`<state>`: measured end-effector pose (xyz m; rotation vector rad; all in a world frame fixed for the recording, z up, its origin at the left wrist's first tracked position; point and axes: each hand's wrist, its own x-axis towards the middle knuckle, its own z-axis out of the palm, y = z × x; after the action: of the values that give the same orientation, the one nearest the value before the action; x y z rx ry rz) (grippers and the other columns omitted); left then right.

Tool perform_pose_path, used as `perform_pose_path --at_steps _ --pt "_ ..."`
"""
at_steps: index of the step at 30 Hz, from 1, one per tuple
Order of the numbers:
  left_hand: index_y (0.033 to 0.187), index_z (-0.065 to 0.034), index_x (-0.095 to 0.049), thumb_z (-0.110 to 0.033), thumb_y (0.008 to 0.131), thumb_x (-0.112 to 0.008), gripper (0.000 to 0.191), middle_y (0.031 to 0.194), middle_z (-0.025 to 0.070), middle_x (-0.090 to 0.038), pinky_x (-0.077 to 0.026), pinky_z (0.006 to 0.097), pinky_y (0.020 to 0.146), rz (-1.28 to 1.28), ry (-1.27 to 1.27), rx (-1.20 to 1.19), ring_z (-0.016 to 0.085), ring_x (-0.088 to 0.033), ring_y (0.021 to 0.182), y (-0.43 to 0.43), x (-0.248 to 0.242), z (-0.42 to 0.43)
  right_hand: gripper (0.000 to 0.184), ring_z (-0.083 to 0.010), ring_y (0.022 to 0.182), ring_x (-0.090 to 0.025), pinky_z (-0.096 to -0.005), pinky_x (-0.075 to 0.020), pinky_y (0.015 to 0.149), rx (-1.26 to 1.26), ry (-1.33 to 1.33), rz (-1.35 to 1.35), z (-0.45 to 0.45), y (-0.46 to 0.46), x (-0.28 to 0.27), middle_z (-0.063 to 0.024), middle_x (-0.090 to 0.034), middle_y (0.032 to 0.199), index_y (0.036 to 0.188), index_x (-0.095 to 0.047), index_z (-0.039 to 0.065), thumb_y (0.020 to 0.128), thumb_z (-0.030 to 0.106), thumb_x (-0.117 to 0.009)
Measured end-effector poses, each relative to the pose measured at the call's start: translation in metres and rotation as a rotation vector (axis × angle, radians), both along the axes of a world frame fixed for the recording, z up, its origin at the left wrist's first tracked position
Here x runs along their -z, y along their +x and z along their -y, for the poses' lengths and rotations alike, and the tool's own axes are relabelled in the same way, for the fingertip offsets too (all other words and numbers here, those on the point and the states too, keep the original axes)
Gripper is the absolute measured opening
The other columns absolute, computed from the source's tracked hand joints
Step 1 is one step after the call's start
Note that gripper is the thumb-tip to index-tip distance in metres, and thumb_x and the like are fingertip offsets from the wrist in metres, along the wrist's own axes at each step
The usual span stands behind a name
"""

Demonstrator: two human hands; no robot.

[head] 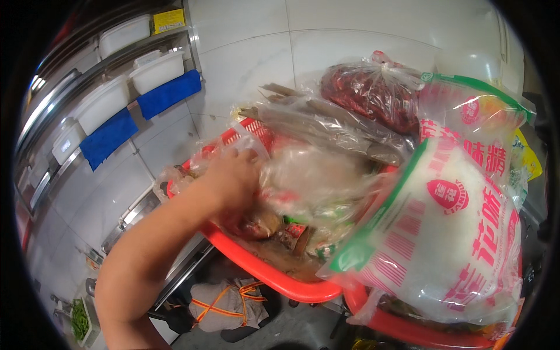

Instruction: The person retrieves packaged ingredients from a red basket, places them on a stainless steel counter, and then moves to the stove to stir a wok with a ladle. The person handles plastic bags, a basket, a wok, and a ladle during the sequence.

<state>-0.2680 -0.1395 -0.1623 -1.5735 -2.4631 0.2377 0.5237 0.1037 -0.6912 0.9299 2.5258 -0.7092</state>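
Observation:
My left hand (236,175) reaches into a red plastic basket (271,278), its fingers at a clear plastic bag; blur hides whether they grip it. The basket holds crumpled clear bags (315,175) and small packets. Across its back lies a clear bag of long brown bark-like pieces (332,124). Behind that stands a tied clear bag of dark red dried food, perhaps chillies (372,94). At the right, a large bag of white granules with pink print (450,227) rests over a second red basket (420,330). My right hand is out of view.
White plastic tubs (105,103) and blue cloths (168,96) line metal shelves at the left. Below, a person in a grey top with orange straps (229,304) is bent or crouched. A container of green vegetables (81,321) stands at the lower left.

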Motion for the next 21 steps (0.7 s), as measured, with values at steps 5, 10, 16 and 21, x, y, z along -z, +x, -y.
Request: perform_pose_path --at_steps 5,10,16,21 --pt "0.150 -0.0091 -0.043 -0.021 0.071 -0.086 0.091 0.140 0.0167 -0.047 -0.041 0.0500 0.107 -0.179 0.060 -0.010 0.040 -0.044 0.129 0.024 -0.008 -0.003 0.028 -0.0316 0.082 -0.065 -0.0439 -0.0541 0.074 -0.024 0.042 0.002 0.010 0.037 0.012 -0.0176 -0.068 0.089 0.112 -0.066 0.003 0.090 0.020 -0.065" --pt "0.137 -0.0058 -0.056 -0.018 0.066 -0.089 0.079 0.121 0.0177 -0.054 -0.044 0.0470 0.102 0.272 0.042 0.391 0.037 -0.054 0.112 0.023 -0.029 0.002 0.028 -0.0338 0.084 -0.065 -0.0448 -0.0544 0.075 0.006 -0.010 -0.032 0.013 0.044 0.011 -0.0174 -0.068 0.088 0.111 -0.066 0.003 0.090 0.020 -0.065" --pt "0.118 -0.0089 -0.063 -0.017 0.083 -0.070 0.036 0.103 0.0148 -0.061 -0.048 0.0436 0.093 0.546 0.372 0.829 0.033 -0.060 0.097 0.060 0.038 -0.011 0.024 -0.0346 0.090 -0.067 -0.0448 -0.0554 0.077 0.035 0.023 0.035 0.033 -0.011 0.001 -0.0173 -0.070 0.095 0.106 -0.068 0.003 0.089 0.020 -0.063" --pt "0.121 -0.0075 -0.062 -0.019 0.086 -0.068 0.037 0.109 0.0159 -0.060 -0.047 0.0438 0.096 0.687 0.389 0.741 0.033 -0.058 0.103 0.148 0.085 -0.076 0.021 -0.0352 0.095 -0.068 -0.0448 -0.0562 0.079 0.128 0.036 0.047 0.046 -0.022 -0.011 -0.0172 -0.071 0.100 0.102 -0.070 0.004 0.089 0.019 -0.062"
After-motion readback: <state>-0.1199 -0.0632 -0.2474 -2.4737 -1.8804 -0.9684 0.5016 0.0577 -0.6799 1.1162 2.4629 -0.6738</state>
